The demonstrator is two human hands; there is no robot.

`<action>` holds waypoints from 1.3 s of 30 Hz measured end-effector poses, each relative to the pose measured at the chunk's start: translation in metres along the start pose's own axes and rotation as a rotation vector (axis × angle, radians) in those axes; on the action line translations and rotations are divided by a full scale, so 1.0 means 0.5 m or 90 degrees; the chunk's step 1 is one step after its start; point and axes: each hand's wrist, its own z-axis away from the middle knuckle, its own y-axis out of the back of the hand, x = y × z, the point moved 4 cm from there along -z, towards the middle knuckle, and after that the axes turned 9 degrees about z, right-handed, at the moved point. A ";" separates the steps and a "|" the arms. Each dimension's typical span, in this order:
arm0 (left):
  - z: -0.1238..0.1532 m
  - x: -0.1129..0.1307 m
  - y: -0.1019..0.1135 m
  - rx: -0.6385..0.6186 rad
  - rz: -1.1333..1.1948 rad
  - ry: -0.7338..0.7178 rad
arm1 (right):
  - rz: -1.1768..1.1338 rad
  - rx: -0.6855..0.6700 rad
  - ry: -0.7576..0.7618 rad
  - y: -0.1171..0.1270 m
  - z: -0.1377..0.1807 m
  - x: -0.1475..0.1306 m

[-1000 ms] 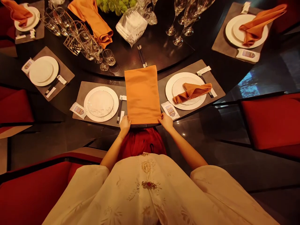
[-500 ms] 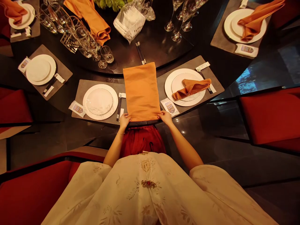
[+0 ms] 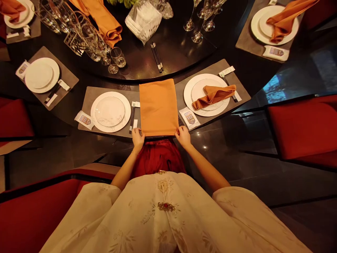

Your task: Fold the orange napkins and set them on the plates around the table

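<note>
We are pinching the near corners of the orange napkin (image 3: 158, 107) in the closed fingers of our left hand (image 3: 138, 138) and right hand (image 3: 183, 137). We are holding the cloth taut and square.

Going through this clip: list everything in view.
flat napkin: 1, orange, between the two nearest plates
placemats: 5, grey, around the turntable
plates: 5 stacked pairs, white, on the placemats
folded napkins: 4, orange, three on plates, one on the turntable
chopsticks: several pairs, black, on the turntable and beside plates
crest cards: 4, white, beside plates
glasses: many, clear, on the turntable
wrapped packet: 1, white, on the turntable
chairs: at least 3, red, both sides
left hand: 1, on the flat napkin's near edge
right hand: 1, likewise
robe: 1, cream, worn
</note>
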 end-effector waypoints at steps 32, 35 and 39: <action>-0.045 0.064 -0.017 -0.127 -0.264 0.151 | -0.003 -0.215 -0.160 0.009 -0.109 0.012; -0.056 0.043 -0.017 -0.129 -0.184 0.210 | -0.052 -0.232 -0.205 0.000 -0.111 0.018; -0.059 0.011 -0.015 -0.072 0.114 0.345 | -0.185 -0.203 -0.264 -0.017 -0.101 0.032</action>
